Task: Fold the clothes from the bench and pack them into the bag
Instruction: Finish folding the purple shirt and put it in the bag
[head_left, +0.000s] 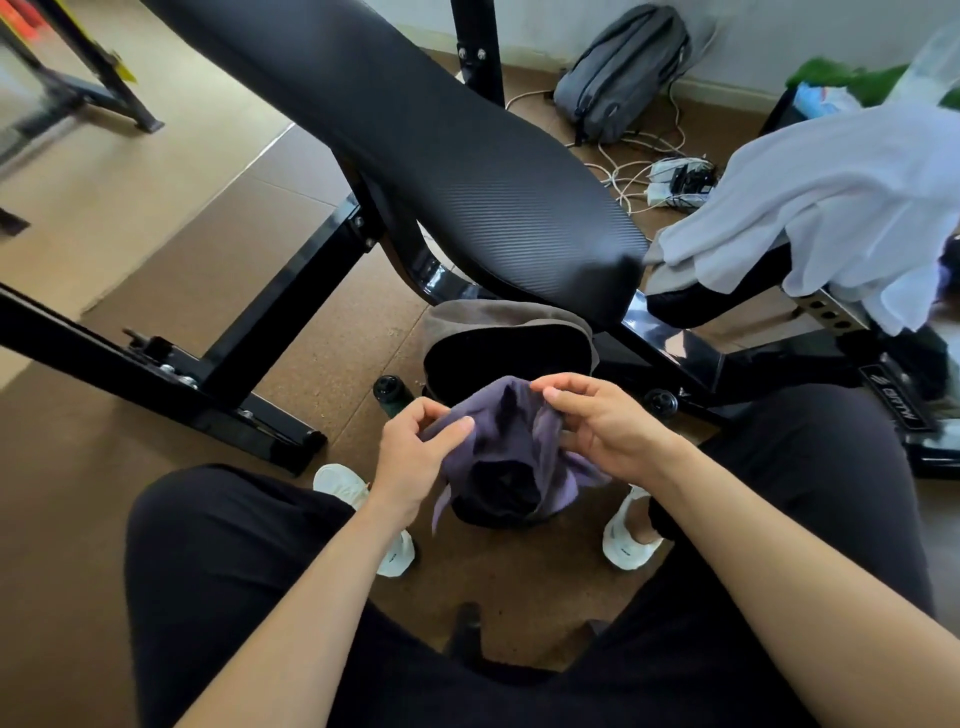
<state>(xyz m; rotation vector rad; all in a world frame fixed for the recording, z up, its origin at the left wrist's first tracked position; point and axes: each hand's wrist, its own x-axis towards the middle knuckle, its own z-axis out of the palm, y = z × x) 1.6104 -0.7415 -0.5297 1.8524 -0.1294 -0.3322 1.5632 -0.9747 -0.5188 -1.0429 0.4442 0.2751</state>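
A crumpled purple garment (511, 441) hangs between my two hands, low in the middle of the head view. My left hand (415, 452) pinches its left edge and my right hand (602, 426) grips its right side. Just beyond it on the floor stands an open brown bag (498, 317) with a dark inside, tucked under the black padded bench (415, 140). A white garment (831, 208) lies draped over the bench's right end, with some dark cloth (727, 291) under it.
The bench's black steel frame (291, 306) runs left and right across the cork floor. A black bottle (392, 395) stands left of the bag. A grey backpack (623, 73) and a power strip with cables (675, 182) lie at the back wall. My knees flank the garment.
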